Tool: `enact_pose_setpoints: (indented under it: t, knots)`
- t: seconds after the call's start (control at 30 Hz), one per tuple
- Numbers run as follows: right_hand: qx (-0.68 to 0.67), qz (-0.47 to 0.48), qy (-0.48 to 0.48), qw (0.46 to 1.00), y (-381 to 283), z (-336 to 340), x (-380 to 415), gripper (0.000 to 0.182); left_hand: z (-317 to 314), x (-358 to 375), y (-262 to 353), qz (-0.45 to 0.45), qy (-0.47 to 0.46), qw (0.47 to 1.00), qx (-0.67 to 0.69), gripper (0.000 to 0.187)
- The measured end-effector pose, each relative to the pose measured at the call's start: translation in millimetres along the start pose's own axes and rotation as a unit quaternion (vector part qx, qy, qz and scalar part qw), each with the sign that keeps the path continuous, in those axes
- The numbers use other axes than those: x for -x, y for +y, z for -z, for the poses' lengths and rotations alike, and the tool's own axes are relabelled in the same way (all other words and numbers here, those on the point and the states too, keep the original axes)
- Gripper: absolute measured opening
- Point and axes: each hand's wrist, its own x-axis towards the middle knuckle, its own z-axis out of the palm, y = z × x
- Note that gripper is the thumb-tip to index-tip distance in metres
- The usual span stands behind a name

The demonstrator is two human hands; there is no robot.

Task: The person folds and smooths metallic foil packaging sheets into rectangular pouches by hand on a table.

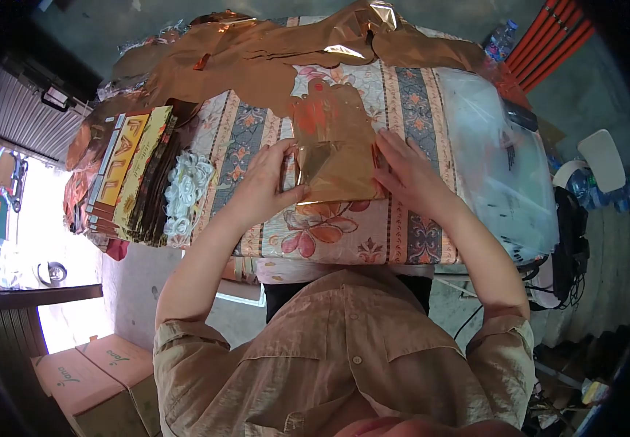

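Observation:
A shiny copper-coloured foil packet (340, 164) lies on the patterned tablecloth (293, 244), its upper part see-through over something reddish. My left hand (265, 178) rests at the packet's left edge, thumb and fingers apart, the thumb at its lower left corner. At the right edge is my right hand (407, 171), fingers spread and touching the packet's side. Neither hand is closed round anything. Beyond the packet spreads a large copper foil sheet (256, 62) with torn edges.
To the left stand stacked printed packets (129, 175) beside a bundle of white ties (187, 189). Clear plastic bags (490, 167) cover the table's right side. A plastic bottle (502, 40) and red-orange poles (552, 44) are at the back right. Cardboard boxes (100, 379) sit lower left.

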Motion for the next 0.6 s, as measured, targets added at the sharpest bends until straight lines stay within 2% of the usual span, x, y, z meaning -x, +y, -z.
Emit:
enact_pose_setpoints:
  t: [0.13, 0.37, 0.47, 0.53, 0.6]
  knots:
    - [0.041, -0.014, -0.018, 0.999, -0.3, 2.8, -1.8, 0.058, 0.8, 0.6, 3.1, -0.009, 0.006, 1.000, -0.004, 0.074]
    - [0.021, 0.011, -0.039, 0.999, 6.6, 9.6, -4.4, 0.059, 1.3, 0.5, 2.1, 0.003, -0.001, 1.000, -0.001, 0.074]
    - [0.030, -0.039, -0.057, 0.997, 3.6, 16.4, -2.5, 0.062, 2.3, 1.4, 3.3, 0.007, -0.006, 1.000, 0.004, 0.074]
    - [0.049, -0.006, -0.071, 0.996, 6.9, 14.9, -0.4, 0.063, 2.0, 0.0, 2.5, -0.005, -0.008, 1.000, 0.006, 0.073]
    - [0.056, 0.012, -0.044, 0.997, 12.0, 7.5, 1.3, 0.062, 0.5, -0.1, 0.2, -0.002, -0.005, 1.000, 0.007, 0.072]
